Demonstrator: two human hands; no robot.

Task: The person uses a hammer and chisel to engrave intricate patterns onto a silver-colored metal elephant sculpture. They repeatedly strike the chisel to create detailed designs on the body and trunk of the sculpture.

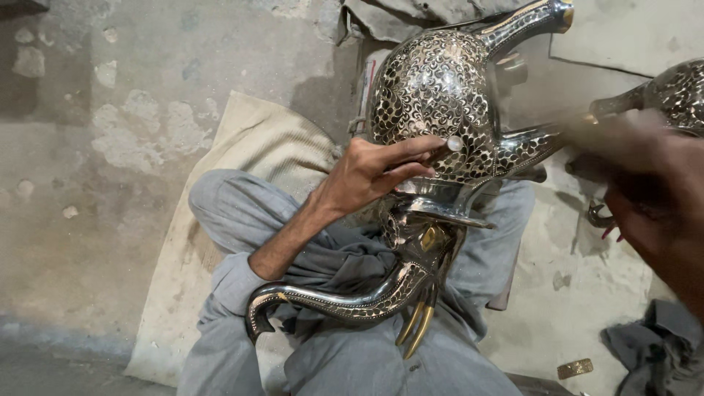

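Note:
A large metal elephant-shaped figure, silver with dense black engraved patterning, rests on my lap. Its curved trunk and two brass tusks point down toward my knees, and its legs stick up and to the right. My left hand presses against the figure's round body, fingers stretched along it, holding it steady. My right hand is blurred with motion at the right edge, close to one leg. Something dark with red bits shows beneath that hand, but what it is cannot be made out.
I sit cross-legged in grey clothing on a beige mat over a rough concrete floor. A second engraved metal piece lies at the upper right. A grey cloth and a small brass piece lie at the lower right.

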